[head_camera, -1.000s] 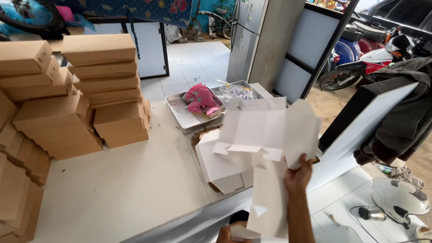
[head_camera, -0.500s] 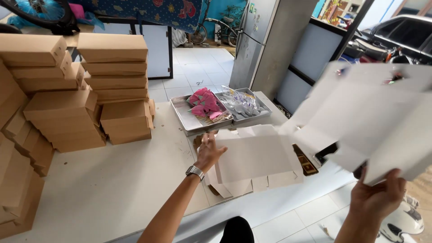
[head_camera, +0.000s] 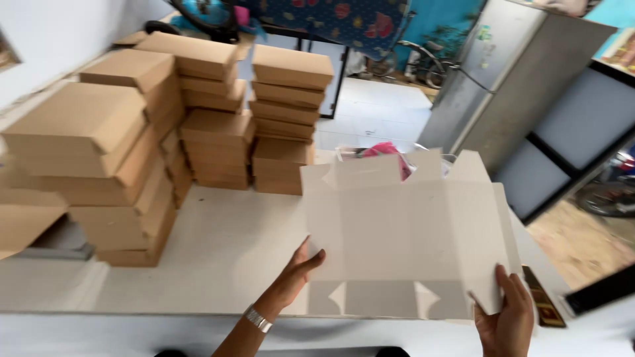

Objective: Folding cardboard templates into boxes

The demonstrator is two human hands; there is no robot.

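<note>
On white table, stacked brown boxes (folded), tiled floor beyond

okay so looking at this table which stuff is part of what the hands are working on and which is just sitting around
In hand:
flat white box blank, held by the left hand and right hand
stacks of folded brown boxes

Lying about:
pink item behind the blank
grey cabinet
bicycle in the back

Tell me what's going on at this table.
A person holds a flat, unfolded cardboard sheet over the white table, left hand at its left edge, right hand at its lower right corner. Stacks of folded brown boxes stand along the table's left and back.
</note>
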